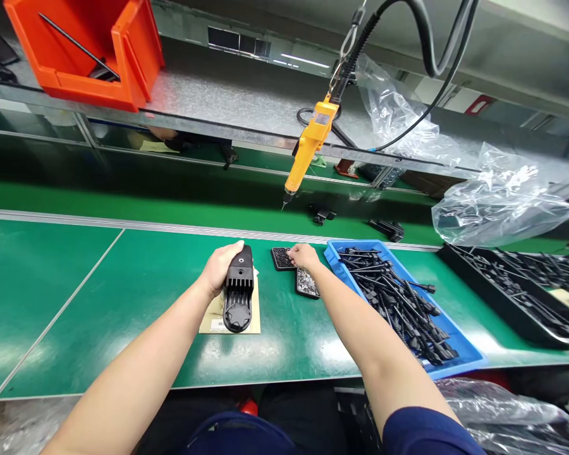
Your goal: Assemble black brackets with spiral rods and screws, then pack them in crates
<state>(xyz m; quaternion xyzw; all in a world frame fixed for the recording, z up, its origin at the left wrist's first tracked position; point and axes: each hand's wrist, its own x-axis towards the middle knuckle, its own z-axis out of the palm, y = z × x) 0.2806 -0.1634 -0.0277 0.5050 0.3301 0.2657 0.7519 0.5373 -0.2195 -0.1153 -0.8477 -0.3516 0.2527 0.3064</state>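
Note:
My left hand (215, 270) grips a long black plastic housing (239, 272) with ribs inside and a rounded lower end, held upright above a yellowish paper sheet (255, 323). To its right, my right hand (304, 256) reaches into a small black tray of dark screws (279, 258). Its fingertips are pinched together; whatever lies between them is too small to make out. Under the right wrist sits a second small tray with shiny metal parts (307, 284).
A yellow electric screwdriver (313, 136) hangs above the bench. On the right stand a blue bin (455, 344) of black stalk-like parts and a black tray (507, 309) of similar ones. An orange bin (137, 57) and plastic bags (497, 202) occupy the shelf.

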